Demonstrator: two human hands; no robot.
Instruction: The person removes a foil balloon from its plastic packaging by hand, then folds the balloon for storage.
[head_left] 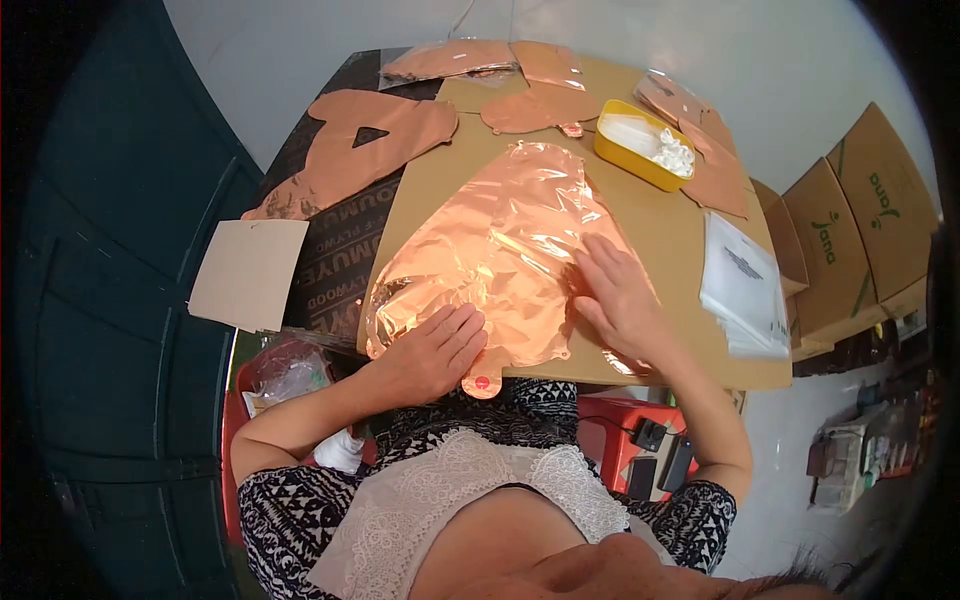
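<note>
Head view: left grip (430,355) flat with fingers pressed together on the near left part of the copper foil piece (520,250), right grip (622,300) open, fingers slightly spread and thumb apart, resting on its right side; I see neither pinching. Foil lies mid-surface (420,205), narrow end away, red-dotted tab (482,384) toward the person, long axis running away and slightly right. Yellow tub (645,170) sits beyond to the right, plastic sleeves (742,280) right, triangular-holed foil piece (375,140) far left; both grips cover parts of the foil.
</note>
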